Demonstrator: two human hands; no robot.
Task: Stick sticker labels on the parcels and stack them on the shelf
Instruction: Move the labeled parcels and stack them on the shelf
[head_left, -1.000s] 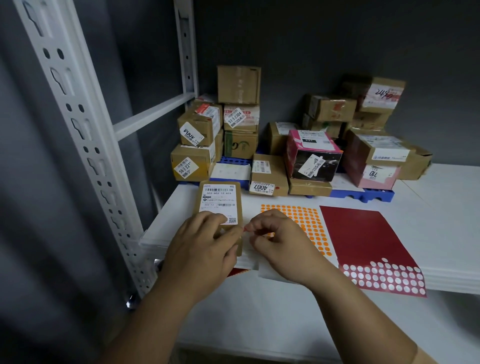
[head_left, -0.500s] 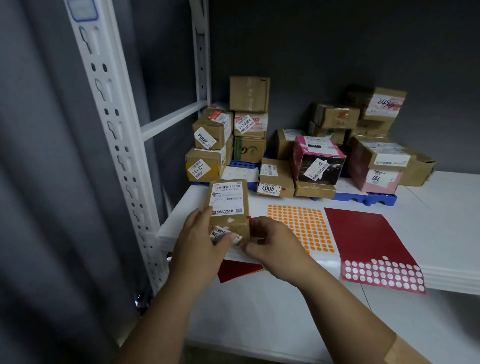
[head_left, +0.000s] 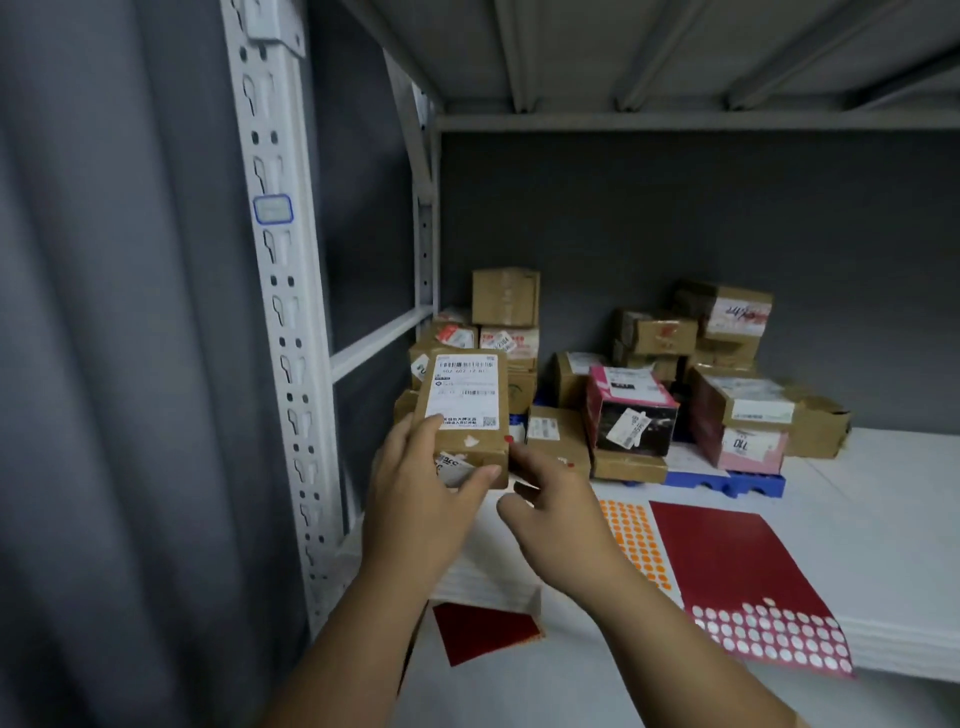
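— Shelf (head_left: 857, 499) first: what sits beyond the fingers?
— Stacked parcels (head_left: 631, 410) at the back; nearer, beside the right hand (head_left: 558, 525), an orange dot sticker sheet (head_left: 636, 540) and a red sheet (head_left: 727, 556).
— And the brown parcel (head_left: 467, 410)?
— Raised off the shelf, left hand (head_left: 421, 499) curled round its near end, thumb across the front face.
— Right fingers?
— Loosely spread; the forefinger reaches to the parcel's lower right corner, by a small red dot sticker (head_left: 508, 439). Contact is unclear.

Left hand (head_left: 421, 499) grips a brown parcel (head_left: 467, 415) above the white shelf (head_left: 857, 545); right hand (head_left: 558, 525) at its 4 o'clock, forefinger touching a small red sticker (head_left: 508, 439)
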